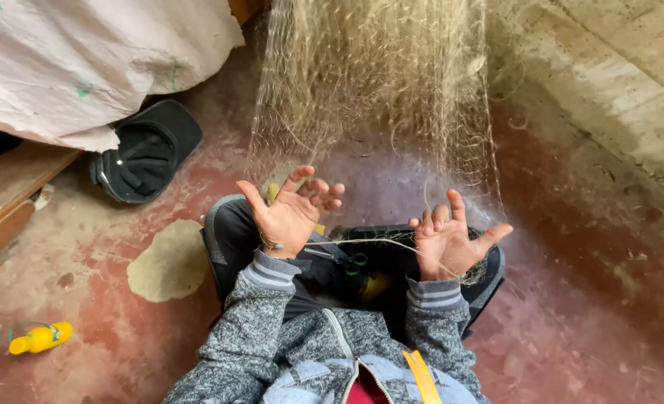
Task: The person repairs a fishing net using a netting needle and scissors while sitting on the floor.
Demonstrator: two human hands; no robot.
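Note:
A fine, pale fishing net (377,82) hangs down from above and drapes over my lap. My left hand (291,213) is raised palm-up, fingers spread, with net threads caught around the wrist and fingers. My right hand (451,239) is also palm-up with fingers apart, and a stretched strand of net (362,242) runs between the two hands. Neither hand is closed on anything. Small scissors with green handles (350,262) lie on my dark trousers between the hands. I wear a grey jacket.
A black cap (145,153) lies upside down on the red concrete floor at left, under a large white sack (85,60). A yellow plastic bottle (40,337) lies at lower left. A concrete step (609,75) rises at right.

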